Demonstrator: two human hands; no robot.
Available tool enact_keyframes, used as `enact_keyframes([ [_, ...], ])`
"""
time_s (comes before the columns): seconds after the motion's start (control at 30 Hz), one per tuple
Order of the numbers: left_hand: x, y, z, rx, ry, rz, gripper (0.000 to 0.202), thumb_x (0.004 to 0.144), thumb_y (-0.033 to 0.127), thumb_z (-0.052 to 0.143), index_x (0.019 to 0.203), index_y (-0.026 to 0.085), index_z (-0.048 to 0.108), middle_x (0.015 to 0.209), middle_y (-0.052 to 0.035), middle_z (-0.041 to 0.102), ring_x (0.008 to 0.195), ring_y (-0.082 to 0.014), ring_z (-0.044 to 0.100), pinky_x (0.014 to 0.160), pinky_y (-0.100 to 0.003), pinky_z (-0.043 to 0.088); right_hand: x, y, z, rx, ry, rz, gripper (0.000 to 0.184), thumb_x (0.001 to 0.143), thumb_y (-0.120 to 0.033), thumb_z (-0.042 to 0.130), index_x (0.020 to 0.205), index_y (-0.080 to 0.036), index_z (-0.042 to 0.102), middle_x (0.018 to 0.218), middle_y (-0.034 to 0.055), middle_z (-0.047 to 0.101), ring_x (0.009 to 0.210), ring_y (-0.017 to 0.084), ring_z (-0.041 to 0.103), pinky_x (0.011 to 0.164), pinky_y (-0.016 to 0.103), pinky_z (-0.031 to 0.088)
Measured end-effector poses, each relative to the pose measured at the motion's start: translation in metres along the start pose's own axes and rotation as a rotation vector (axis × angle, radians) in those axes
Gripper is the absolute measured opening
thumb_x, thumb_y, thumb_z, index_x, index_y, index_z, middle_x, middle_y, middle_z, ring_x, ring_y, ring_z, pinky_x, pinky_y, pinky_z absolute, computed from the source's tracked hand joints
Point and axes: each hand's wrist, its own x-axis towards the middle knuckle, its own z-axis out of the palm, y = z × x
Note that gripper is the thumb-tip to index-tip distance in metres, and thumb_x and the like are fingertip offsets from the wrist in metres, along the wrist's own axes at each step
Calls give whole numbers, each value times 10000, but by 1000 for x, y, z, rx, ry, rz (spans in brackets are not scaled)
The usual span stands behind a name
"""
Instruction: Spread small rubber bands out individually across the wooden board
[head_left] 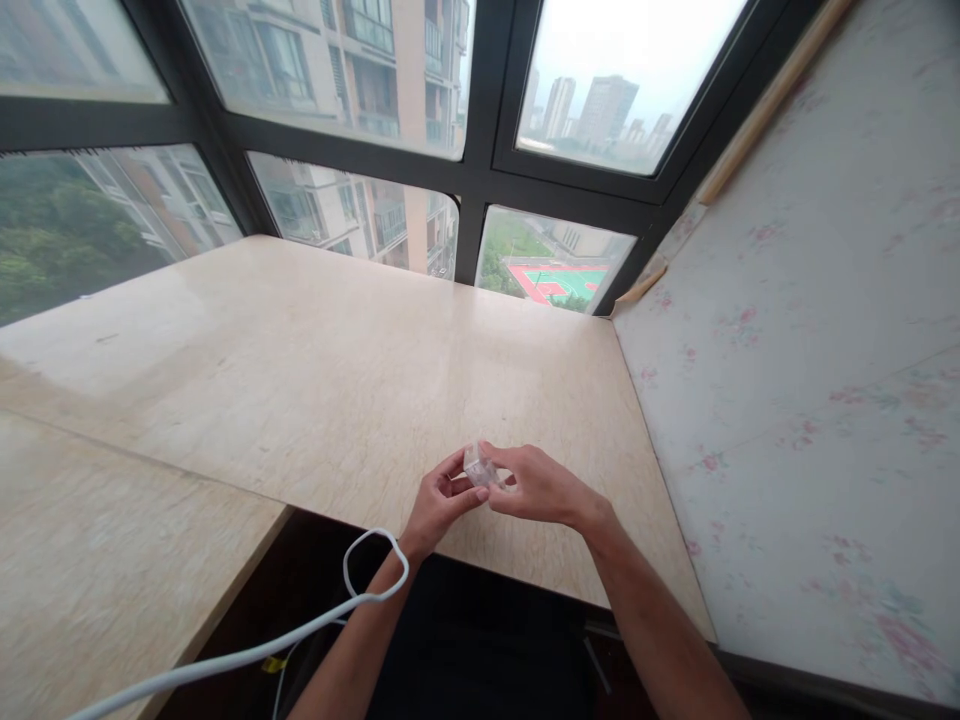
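Broad sill [360,380]; left hand [441,503], right hand [538,486] hold clear piece [475,465] near edge [517,579].

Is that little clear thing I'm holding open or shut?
Cannot tell: the left hand and right hand partly hide the clear object, and it shows too small.

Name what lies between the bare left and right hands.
In the head view, a small, clear, boxy object is held between the left hand and right hand.
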Motion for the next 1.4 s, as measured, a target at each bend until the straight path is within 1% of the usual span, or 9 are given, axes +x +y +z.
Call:
enact_keyframes([
  [0.2, 2, -4, -4, -11, 23, -53, 680, 668, 239, 794, 1279, 142, 512, 1140, -145, 652, 1069, -307, 607, 934, -448, 480, 5, -4, -3, -208, -58, -30, 287, 768, -316, 605, 1029, -196, 611, 701, 5, 656, 561, 129, 519, 508, 226, 326],
  [0.47, 1, -4, -12, -56, -23, -51, 634, 706, 217, 762, 1287, 160, 514, 1149, -137, 647, 1085, -297, 594, 948, -430, 457, 7, -2, -13, -90, -87, -44, 154, 795, -282, 569, 912, -193, 615, 668, -32, 619, 542, 98, 482, 511, 212, 342],
  [0.6, -2, -2, -12, -135, -54, -38, 551, 734, 253, 740, 1247, 174, 555, 1228, -142, 605, 1154, -317, 546, 987, -451, 422, 7, 4, -19, 107, -77, -37, 264, 805, -215, 518, 1029, -209, 657, 875, -15, 688, 730, 132, 596, 623, 228, 458],
  [0.73, -4, 1, -9, -268, -93, -12, 533, 790, 358, 684, 1268, 179, 529, 1307, -156, 541, 1225, -330, 483, 1040, -507, 356, 3, 17, -19, 334, 6, -11, 445, 804, -239, 540, 1247, -218, 571, 1192, 58, 632, 992, 200, 613, 789, 335, 518],
  [0.87, -4, 6, -10, -370, -84, -19, 507, 827, 429, 615, 1273, 211, 514, 1345, -131, 510, 1265, -323, 441, 1059, -540, 323, -7, 38, -13, 472, 157, 27, 456, 836, -332, 567, 1278, -227, 531, 1254, 93, 587, 1057, 215, 599, 822, 369, 525],
  [0.93, -3, 10, -14, -442, -36, -25, 460, 857, 449, 551, 1249, 209, 532, 1346, -120, 511, 1268, -317, 439, 1055, -543, 330, -14, 53, -8, 398, 268, 95, 461, 831, -375, 581, 1261, -216, 538, 1240, 109, 589, 1038, 219, 604, 787, 360, 538],
  [1.03, 0, 15, -20, -551, 60, -47, 446, 882, 467, 472, 1209, 178, 564, 1319, -130, 532, 1258, -310, 452, 1051, -529, 340, -27, 82, -2, 87, 432, 240, 503, 804, -432, 598, 1233, -173, 554, 1170, 138, 615, 990, 242, 612, 767, 393, 539],
  [1.17, 6, 26, -27, -597, 162, -77, 419, 866, 452, 475, 1134, 156, 602, 1219, -140, 599, 1184, -292, 523, 1020, -494, 388, -50, 122, 4, -319, 529, 336, 515, 814, -440, 558, 1224, -128, 558, 1223, 169, 582, 1104, 287, 557, 937, 479, 460],
  [1.4, 25, 52, -51, -683, 351, -81, 325, 832, 360, 471, 1003, 124, 615, 1079, -154, 636, 1036, -268, 604, 865, -431, 504, -91, 161, 8, -582, 606, 302, 478, 850, -460, 469, 1179, -133, 585, 1197, 165, 603, 1091, 293, 560, 926, 467, 460],
])
